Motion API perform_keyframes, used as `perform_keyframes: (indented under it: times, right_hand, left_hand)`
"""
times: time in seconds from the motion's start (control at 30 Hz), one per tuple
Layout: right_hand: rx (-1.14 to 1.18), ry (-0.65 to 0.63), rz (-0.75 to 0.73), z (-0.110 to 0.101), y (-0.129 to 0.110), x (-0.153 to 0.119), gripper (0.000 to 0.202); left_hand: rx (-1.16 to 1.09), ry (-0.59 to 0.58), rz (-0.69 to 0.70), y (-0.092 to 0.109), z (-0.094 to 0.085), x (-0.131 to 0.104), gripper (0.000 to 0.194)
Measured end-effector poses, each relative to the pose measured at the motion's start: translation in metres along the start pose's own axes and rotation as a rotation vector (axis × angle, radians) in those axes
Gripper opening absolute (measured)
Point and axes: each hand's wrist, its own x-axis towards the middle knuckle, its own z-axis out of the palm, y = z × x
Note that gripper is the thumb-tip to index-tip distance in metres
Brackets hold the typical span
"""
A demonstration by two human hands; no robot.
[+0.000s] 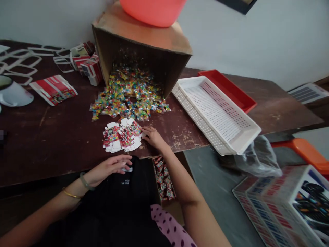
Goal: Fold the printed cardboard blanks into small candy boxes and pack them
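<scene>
On the brown table lies a fanned pile of small flat printed cartons [122,135], red with white flaps. My right hand [152,137] is at the pile's right edge, its bent fingers closed on the white flap of a carton. In front of the table edge, over my lap, my left hand [113,167] hangs with its fingers apart, holding nothing that I can make out. Just behind the cartons, small clear packets of colourful candy [128,99] spill out of a cardboard box [144,36] lying on its side.
A pink basin [154,12] sits on the box. To the right are a white perforated basket [218,113] and a red tray [231,91]. Left stand a mug [15,92] and a larger red-and-white carton [53,89]. Filled packets [164,180] lie below the table edge.
</scene>
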Motion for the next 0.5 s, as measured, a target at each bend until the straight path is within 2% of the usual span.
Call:
perform_keyframes:
  times: [0.07,0.13,0.2,0.23,0.3,0.4,0.5]
  right_hand:
    - [-0.004,0.007,-0.013,-0.003,0.001,-0.002,0.023]
    - [-0.014,0.078,0.002,-0.004,-0.015,-0.022,0.024]
    - [-0.014,0.191,-0.033,0.004,-0.046,-0.05,0.027]
    - [0.011,0.218,-0.137,0.011,-0.065,-0.064,0.025]
    - [0.082,0.204,-0.252,0.025,-0.102,-0.085,0.023]
    - [0.217,0.294,-0.133,0.034,-0.134,-0.091,0.027]
    - [0.316,0.333,-0.017,0.027,-0.136,-0.077,0.024]
  left_hand:
    - [-0.015,0.011,0.0,-0.001,-0.003,-0.001,0.041]
    - [-0.09,0.02,0.029,-0.003,-0.004,0.001,0.041]
    - [-0.224,0.043,0.103,-0.004,-0.002,0.007,0.041]
    - [-0.285,0.071,0.139,-0.005,0.0,0.01,0.039]
    - [-0.328,0.156,0.155,-0.007,0.005,0.018,0.035]
    - [-0.217,0.23,0.044,-0.012,0.015,0.022,0.029]
    - [-0.123,0.21,-0.026,-0.014,0.024,0.019,0.022]
